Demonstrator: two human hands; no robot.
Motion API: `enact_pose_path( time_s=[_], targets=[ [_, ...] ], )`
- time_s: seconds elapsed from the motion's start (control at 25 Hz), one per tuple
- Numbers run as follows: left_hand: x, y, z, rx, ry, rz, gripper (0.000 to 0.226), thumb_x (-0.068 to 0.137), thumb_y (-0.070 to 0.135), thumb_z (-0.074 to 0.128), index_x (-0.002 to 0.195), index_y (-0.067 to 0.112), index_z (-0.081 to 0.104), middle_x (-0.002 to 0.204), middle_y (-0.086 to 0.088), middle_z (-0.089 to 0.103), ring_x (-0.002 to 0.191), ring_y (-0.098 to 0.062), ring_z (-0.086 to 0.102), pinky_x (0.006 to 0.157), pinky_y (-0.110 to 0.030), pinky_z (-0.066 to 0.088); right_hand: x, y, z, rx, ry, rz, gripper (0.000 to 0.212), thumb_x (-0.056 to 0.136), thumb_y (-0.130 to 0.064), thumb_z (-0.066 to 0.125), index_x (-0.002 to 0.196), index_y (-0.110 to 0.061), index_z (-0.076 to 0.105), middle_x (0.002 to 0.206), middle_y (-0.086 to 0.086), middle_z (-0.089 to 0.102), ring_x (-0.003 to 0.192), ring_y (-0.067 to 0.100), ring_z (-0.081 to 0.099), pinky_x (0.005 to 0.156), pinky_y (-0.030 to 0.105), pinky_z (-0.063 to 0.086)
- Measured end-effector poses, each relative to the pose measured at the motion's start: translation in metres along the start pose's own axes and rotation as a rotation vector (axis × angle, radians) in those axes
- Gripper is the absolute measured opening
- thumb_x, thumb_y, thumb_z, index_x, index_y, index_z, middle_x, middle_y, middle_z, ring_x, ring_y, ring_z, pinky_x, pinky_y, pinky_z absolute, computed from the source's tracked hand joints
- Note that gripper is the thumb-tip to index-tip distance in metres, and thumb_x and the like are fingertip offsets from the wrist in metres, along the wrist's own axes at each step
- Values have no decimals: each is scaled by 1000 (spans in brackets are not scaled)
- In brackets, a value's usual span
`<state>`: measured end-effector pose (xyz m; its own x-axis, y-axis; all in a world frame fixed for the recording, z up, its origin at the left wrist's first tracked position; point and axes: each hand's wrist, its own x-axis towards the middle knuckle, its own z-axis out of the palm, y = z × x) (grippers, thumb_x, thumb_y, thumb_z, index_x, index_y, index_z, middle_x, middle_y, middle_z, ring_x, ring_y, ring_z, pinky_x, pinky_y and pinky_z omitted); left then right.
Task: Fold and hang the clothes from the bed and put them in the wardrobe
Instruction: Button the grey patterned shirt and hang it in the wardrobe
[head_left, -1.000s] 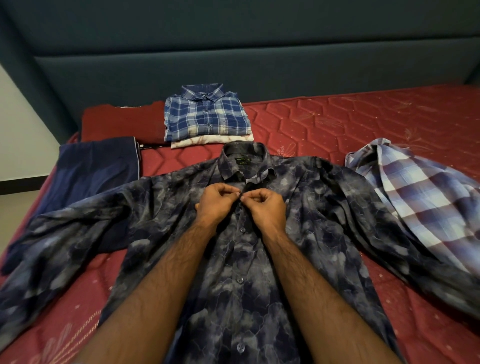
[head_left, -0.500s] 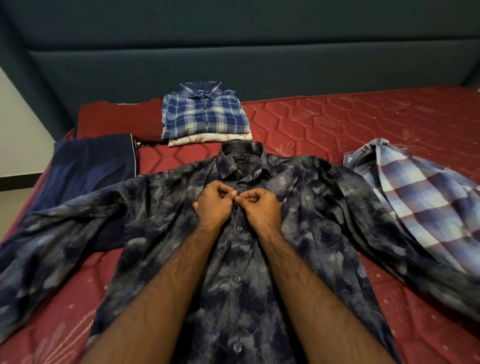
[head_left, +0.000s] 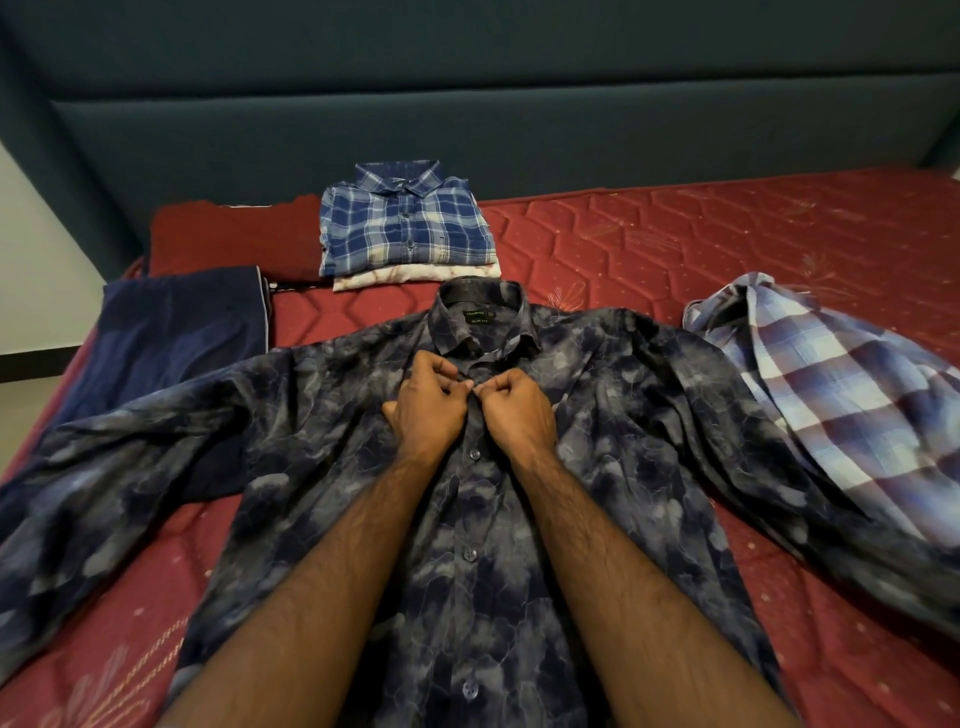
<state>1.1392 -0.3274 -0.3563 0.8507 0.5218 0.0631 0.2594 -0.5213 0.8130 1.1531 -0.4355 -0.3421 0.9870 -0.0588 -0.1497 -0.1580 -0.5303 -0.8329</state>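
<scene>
Dark mottled shirt, spread front-up on the red mattress, sleeves out to either side. We see the left hand and right hand pinching its placket together just below the collar. Beyond the hands, a folded blue plaid shirt tops a small stack.

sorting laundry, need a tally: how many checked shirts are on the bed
2. A folded blue checked shirt sits on top of a pale folded garment near the headboard; a crumpled purple checked shirt lies unfolded at the right. More could be hidden in that stack.
</scene>
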Motion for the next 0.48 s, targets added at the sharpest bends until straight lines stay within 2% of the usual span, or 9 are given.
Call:
enact_pose_path(
  time_s=[0.08,0.16,0.2,0.24,0.32,0.36,0.4,0.48],
  targets=[
    [1,-4,-2,62,-22,58,20,91,33,70,102,23,57,92,9,63,101,-16,58,85,-38,29,5,1,-16,278,-104,50,14,98,-29,57,92,-18,62,84,-1,70,75,14,62,68,32,47],
    [0,-5,-5,236,-46,179,21,94,34,65,109,23,58,112,2,59,115,-22,52,92,-46,33,16,11,-51,439,-101,47,15,101,-22,55,88,-14,57,79,5,66,62,16,61,58,32,49],
    [1,-4,-7,328,-50,246,24,96,37,62,114,23,57,120,-1,56,120,-25,49,97,-49,33,24,19,-74,322,-34,-41,12,100,-17,55,90,-13,58,82,6,67,66,19,63,61,34,52],
    [4,-4,-10,417,-51,305,29,98,41,56,120,23,55,127,-2,53,124,-26,47,102,-51,31,35,28,-94,136,31,-163,8,98,-11,55,93,-12,61,90,7,68,78,21,65,71,36,54],
    [20,-12,-20,581,-88,368,46,101,51,41,137,22,48,146,-4,46,138,-27,39,113,-55,24,57,34,-118,-231,67,-427,24,90,1,52,105,-11,66,108,8,65,102,26,61,91,37,49],
    [30,-17,-24,649,-142,366,55,102,55,35,146,21,42,157,-4,37,146,-28,31,118,-58,17,66,32,-121,-378,9,-525,33,89,-2,53,116,-14,66,118,8,62,113,29,57,98,41,46],
    [39,-22,-27,692,-207,342,64,102,60,31,153,21,33,165,-2,25,153,-28,20,121,-60,11,74,28,-122,-526,-86,-559,40,92,-11,56,131,-20,61,132,6,56,126,31,50,107,47,41],
    [53,-27,-30,722,-277,285,77,99,68,25,160,21,20,170,1,7,156,-29,2,122,-61,4,91,28,-116,-800,-257,-479,59,100,-49,52,155,-37,35,163,-4,30,151,30,23,119,64,15]
  ],
)
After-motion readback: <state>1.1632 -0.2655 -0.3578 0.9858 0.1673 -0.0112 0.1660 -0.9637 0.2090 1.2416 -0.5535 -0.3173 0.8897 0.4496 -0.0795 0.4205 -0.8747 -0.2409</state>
